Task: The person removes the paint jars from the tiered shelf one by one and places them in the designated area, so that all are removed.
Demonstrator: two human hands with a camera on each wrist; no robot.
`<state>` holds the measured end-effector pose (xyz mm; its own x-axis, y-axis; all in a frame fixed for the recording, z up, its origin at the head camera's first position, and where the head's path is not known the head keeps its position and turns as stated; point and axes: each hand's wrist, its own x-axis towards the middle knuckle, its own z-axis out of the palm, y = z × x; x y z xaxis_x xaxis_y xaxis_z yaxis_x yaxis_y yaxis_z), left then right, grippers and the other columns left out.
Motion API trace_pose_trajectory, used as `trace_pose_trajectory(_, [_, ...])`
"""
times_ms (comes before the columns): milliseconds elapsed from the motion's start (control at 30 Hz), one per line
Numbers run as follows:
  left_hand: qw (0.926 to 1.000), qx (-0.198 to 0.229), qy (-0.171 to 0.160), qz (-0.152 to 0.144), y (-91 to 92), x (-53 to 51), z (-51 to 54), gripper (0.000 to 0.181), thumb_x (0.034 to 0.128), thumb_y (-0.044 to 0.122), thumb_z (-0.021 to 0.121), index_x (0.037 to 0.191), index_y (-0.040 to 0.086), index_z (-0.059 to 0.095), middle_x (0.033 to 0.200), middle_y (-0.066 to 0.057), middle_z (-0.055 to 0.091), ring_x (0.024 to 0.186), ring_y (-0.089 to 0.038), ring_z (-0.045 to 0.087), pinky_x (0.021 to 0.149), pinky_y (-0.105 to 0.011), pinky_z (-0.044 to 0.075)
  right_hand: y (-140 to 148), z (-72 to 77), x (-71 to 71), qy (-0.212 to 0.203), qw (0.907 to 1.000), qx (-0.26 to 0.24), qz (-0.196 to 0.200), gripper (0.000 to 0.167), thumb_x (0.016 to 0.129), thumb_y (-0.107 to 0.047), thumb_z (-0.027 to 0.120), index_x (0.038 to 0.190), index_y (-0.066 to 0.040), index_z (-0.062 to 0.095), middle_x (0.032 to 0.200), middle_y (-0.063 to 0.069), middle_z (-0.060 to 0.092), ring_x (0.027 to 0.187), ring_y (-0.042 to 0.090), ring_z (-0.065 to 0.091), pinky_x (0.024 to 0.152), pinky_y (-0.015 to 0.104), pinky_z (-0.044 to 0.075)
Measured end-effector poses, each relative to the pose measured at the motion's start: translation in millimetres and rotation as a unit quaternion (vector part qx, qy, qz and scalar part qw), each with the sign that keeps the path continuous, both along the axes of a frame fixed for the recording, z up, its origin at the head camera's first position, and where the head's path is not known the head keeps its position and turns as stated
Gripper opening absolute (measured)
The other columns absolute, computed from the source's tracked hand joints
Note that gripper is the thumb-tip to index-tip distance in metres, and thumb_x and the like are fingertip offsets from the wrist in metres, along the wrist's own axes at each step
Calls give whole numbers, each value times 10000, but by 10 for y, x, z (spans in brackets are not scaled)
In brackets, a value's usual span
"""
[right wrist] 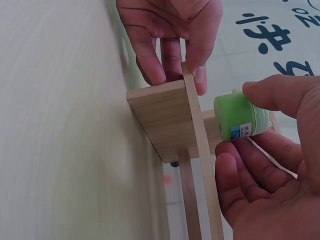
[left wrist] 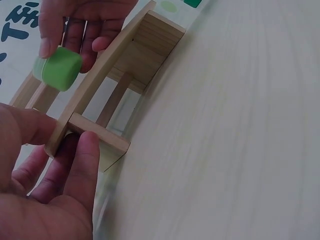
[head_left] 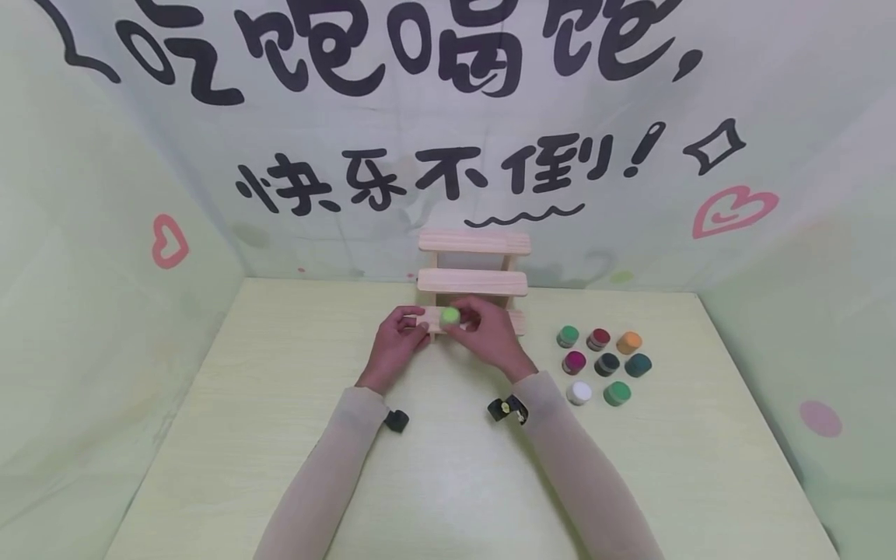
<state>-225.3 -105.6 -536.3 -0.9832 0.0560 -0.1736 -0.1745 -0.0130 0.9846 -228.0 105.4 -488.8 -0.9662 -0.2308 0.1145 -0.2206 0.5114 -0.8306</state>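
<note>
A small wooden three-step rack [head_left: 472, 281] stands at the back of the table against the cloth. My left hand [head_left: 393, 348] grips the left end of its lowest step, thumb over the board and fingers beneath, as the left wrist view shows. Between thumb and fingers, my right hand [head_left: 495, 339] pinches a light green paint jar [right wrist: 235, 117] with a small printed label. That jar is just above the lowest step near its left half; in the right wrist view it looks apart from the board. It is tipped sideways in the wrist views.
To the right of the rack stand several paint jars in rows, among them an orange jar [head_left: 629, 342], a magenta jar [head_left: 574, 362], a white jar [head_left: 579, 393] and a green jar [head_left: 617, 393]. A printed cloth [head_left: 364, 249] hangs behind and along the sides.
</note>
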Motion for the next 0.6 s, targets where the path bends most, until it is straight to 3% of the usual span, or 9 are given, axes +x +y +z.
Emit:
trace_pose_trajectory(200, [10000, 31, -13, 26, -1, 7, 7, 309, 1002, 134, 728, 1300, 149, 650, 1123, -124, 683, 978, -161, 744, 890, -265, 653, 103, 11, 86, -75, 9997, 168, -144, 402, 927, -291, 824, 1284, -146, 711, 1120, 22, 740, 992, 191, 687, 862, 347, 627])
trace_pose_trajectory(600, [10000, 72, 24, 18, -1, 12, 2, 312, 998, 126, 732, 1300, 150, 654, 1098, -106, 658, 972, -156, 743, 889, -267, 654, 257, 25, 230, -137, 9997, 30, -199, 449, 907, -253, 828, 1317, -120, 704, 1186, 62, 741, 1056, 244, 716, 912, 406, 646])
